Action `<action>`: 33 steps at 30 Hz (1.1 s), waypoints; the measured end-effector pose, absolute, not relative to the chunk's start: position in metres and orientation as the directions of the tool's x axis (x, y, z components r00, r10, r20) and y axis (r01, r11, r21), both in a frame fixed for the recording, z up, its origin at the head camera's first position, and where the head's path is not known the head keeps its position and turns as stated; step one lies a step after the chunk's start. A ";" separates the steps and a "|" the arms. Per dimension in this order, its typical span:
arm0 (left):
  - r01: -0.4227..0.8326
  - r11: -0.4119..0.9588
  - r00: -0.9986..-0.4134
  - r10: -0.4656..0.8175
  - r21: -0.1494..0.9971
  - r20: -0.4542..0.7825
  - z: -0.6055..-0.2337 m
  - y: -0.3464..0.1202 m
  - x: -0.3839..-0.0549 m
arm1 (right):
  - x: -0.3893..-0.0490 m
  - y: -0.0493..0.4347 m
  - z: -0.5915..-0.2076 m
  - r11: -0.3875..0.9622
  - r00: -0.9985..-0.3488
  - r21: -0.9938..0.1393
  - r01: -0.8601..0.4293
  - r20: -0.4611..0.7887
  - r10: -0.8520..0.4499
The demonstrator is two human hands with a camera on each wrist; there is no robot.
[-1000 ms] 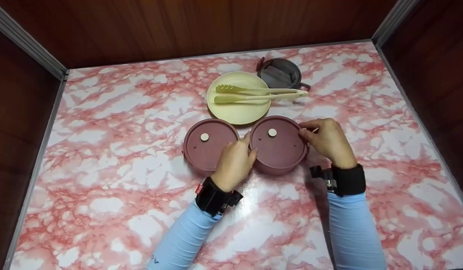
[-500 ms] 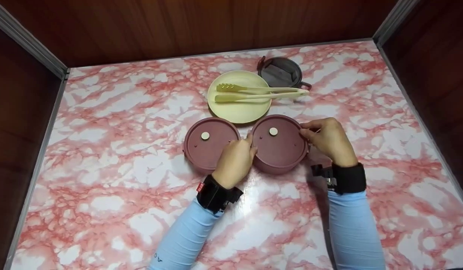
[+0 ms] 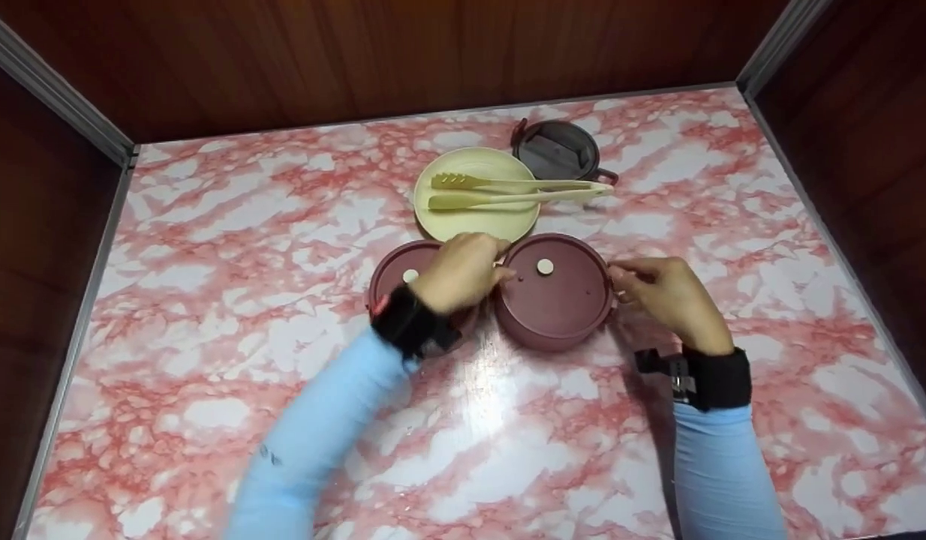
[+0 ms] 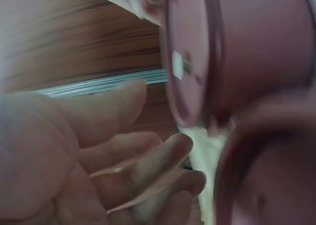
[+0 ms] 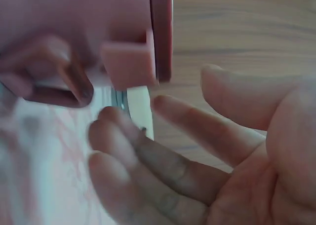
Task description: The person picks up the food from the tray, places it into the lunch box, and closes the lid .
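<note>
Two mauve lidded pots stand side by side, each with a small white knob. My left hand (image 3: 463,274), blurred, is above the left pot (image 3: 397,259) and hides much of its lid. In the left wrist view, that hand (image 4: 108,156) holds nothing, its fingers loosely bent and apart from the pots. To the right of the right pot (image 3: 557,307), my right hand (image 3: 677,300) has its fingertips near the pot's side. The right wrist view shows relaxed fingers, a loop handle (image 5: 81,82) and a flat side tab (image 5: 128,64), with a gap between hand and tab.
Behind the pots lies a pale yellow plate (image 3: 474,225) with yellow-green tongs (image 3: 500,200) across it. A small dark pot (image 3: 557,150) touches the plate's far right side in view. Brown wooden panels (image 3: 433,60) border the marbled red-white table (image 3: 208,300).
My left hand has come off the gap between the pots, moving up and left over the left pot. The right hand has drawn back slightly from the right pot's rim. The pots stay put.
</note>
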State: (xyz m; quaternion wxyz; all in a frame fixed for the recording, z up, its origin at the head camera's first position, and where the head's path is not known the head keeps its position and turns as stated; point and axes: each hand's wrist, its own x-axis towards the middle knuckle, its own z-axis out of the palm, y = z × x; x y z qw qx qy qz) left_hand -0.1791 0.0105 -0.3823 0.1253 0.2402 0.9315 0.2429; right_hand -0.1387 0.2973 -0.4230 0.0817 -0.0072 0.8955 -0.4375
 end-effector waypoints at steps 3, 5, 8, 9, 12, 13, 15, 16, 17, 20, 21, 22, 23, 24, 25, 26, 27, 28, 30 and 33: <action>0.397 0.776 -0.808 0.549 0.489 -0.215 -0.385 0.012 -0.199 | -0.135 0.297 -0.428 0.573 -0.965 -0.805 0.152 -0.245 -0.088; 0.401 0.786 -0.788 0.558 0.471 -0.260 -0.387 0.013 -0.209 | -0.133 0.296 -0.432 0.563 -0.958 -0.806 0.183 -0.275 -0.083; 0.426 0.790 -0.771 0.572 0.441 -0.279 -0.388 0.016 -0.218 | -0.131 0.294 -0.436 0.486 -0.953 -0.845 0.225 -0.295 -0.071; 0.435 0.793 -0.768 0.574 0.426 -0.284 -0.387 0.017 -0.221 | -0.130 0.293 -0.436 0.453 -0.953 -0.860 0.235 -0.295 -0.066; 0.437 0.810 -0.771 0.561 0.391 -0.301 -0.385 0.021 -0.225 | -0.132 0.290 -0.435 0.394 -0.953 -0.880 0.264 -0.300 -0.032; 0.435 0.816 -0.772 0.555 0.381 -0.310 -0.384 0.022 -0.226 | -0.134 0.289 -0.434 0.400 -0.955 -0.878 0.264 -0.296 -0.020; 0.414 0.829 -0.780 0.536 0.376 -0.323 -0.384 0.024 -0.225 | -0.139 0.288 -0.431 0.447 -0.959 -0.858 0.254 -0.284 -0.001; 0.403 0.837 -0.789 0.523 0.371 -0.323 -0.384 0.025 -0.224 | -0.142 0.289 -0.430 0.473 -0.959 -0.844 0.253 -0.285 0.003; 0.393 0.843 -0.796 0.511 0.367 -0.323 -0.384 0.027 -0.223 | -0.145 0.290 -0.428 0.495 -0.958 -0.832 0.250 -0.287 0.001; 0.368 0.863 -0.823 0.475 0.345 -0.312 -0.383 0.032 -0.216 | -0.151 0.295 -0.424 0.530 -0.955 -0.814 0.239 -0.294 -0.022; 0.365 0.869 -0.833 0.465 0.334 -0.301 -0.383 0.033 -0.214 | -0.152 0.296 -0.424 0.526 -0.952 -0.814 0.244 -0.305 -0.030; 0.360 0.874 -0.839 0.456 0.326 -0.296 -0.382 0.035 -0.212 | -0.153 0.297 -0.423 0.527 -0.951 -0.814 0.244 -0.306 -0.032; 0.353 0.877 -0.845 0.449 0.327 -0.291 -0.382 0.036 -0.210 | -0.154 0.298 -0.423 0.523 -0.951 -0.816 0.246 -0.308 -0.032; 0.346 0.878 -0.851 0.442 0.330 -0.285 -0.383 0.038 -0.208 | -0.154 0.299 -0.423 0.523 -0.951 -0.816 0.247 -0.306 -0.028; 0.338 0.880 -0.856 0.435 0.335 -0.279 -0.383 0.039 -0.207 | -0.154 0.300 -0.423 0.526 -0.952 -0.813 0.248 -0.306 -0.024; 0.329 0.881 -0.862 0.427 0.340 -0.274 -0.385 0.041 -0.205 | -0.155 0.301 -0.423 0.532 -0.953 -0.810 0.247 -0.303 -0.019; 0.319 0.882 -0.869 0.418 0.345 -0.265 -0.386 0.042 -0.203 | -0.156 0.301 -0.423 0.539 -0.955 -0.806 0.245 -0.298 -0.011; 0.310 0.882 -0.876 0.410 0.355 -0.254 -0.388 0.044 -0.200 | -0.157 0.302 -0.423 0.547 -0.957 -0.802 0.240 -0.289 -0.004; 0.296 0.878 -0.889 0.397 0.375 -0.227 -0.392 0.048 -0.193 | -0.157 0.303 -0.424 0.560 -0.962 -0.796 0.230 -0.274 0.005; 0.294 0.859 -0.911 0.384 0.419 -0.147 -0.402 0.053 -0.179 | -0.158 0.304 -0.424 0.573 -0.965 -0.790 0.219 -0.263 0.006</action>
